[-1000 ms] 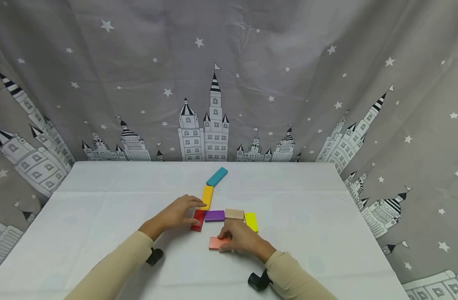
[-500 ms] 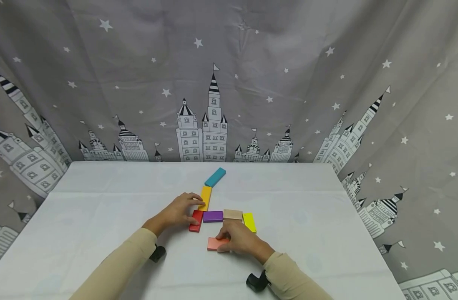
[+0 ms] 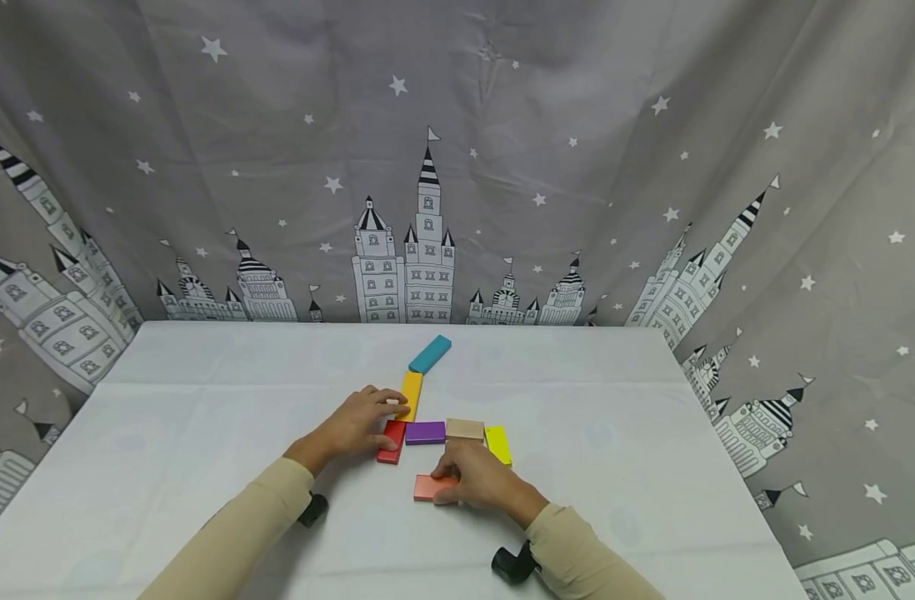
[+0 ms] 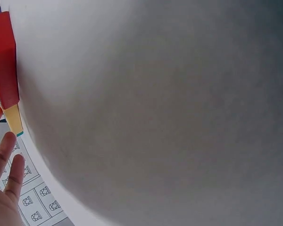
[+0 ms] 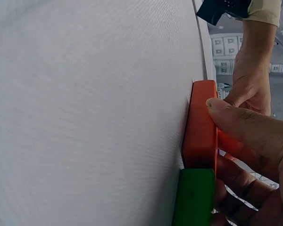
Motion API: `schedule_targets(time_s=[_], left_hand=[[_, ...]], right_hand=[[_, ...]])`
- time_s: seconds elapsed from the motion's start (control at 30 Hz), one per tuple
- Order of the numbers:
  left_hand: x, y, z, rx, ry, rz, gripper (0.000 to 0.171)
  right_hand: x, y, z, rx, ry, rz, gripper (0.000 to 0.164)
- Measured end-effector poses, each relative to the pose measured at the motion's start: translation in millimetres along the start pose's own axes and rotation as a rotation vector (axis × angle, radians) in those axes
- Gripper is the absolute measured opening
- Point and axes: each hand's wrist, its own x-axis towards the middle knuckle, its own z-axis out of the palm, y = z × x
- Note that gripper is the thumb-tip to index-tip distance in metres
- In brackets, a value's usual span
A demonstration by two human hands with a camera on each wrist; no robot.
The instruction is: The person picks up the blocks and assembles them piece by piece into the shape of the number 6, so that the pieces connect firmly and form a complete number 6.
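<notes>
One smooth pink block lies on the white table, pinched by the right hand, with a green block at its end. Farther off, the left hand, fingers apart, reaches over a flat red block and long gold block.

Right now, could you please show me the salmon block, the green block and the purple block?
Salmon block (image 3: 424,487): head view, left part of top.
Green block (image 5: 194,195): right wrist view, camera-facing side.
Purple block (image 3: 425,432): head view, top centre.
</notes>
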Motion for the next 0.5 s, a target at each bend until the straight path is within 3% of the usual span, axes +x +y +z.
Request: schedule_targets(time_s=[0.5], left_hand=[[-3.2,3.1,-3.4,0.076,0.009,0.010,0.056]], right_hand=[[-0.8,0.6,-4.1,-0.136,-0.032,-0.075,0.029]])
